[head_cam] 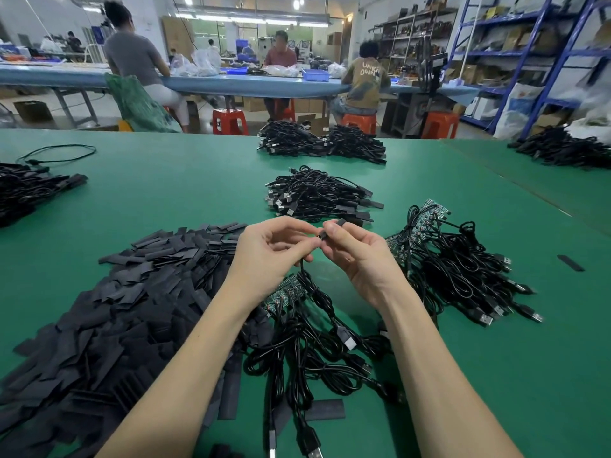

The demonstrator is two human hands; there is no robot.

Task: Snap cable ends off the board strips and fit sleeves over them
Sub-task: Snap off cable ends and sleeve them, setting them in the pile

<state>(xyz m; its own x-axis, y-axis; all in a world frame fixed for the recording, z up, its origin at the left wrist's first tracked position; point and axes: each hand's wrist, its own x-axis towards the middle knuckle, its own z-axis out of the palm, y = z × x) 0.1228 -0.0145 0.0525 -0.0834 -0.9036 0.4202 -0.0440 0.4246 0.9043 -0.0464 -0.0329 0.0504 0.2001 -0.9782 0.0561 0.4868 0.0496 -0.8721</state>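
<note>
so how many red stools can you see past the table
4, all on the far floor: one left of centre, one partly hidden behind it, one under the seated person, one right. Others may be hidden.

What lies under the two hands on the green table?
Under the left hand and right hand lie a board strip and tangled black cables; the forearms hide the rest.

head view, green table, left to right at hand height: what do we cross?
Pile of loose black sleeves → left hand → black sleeve pinched between both hands → right hand → cables on green board strips → lone sleeve on the green table.
</note>
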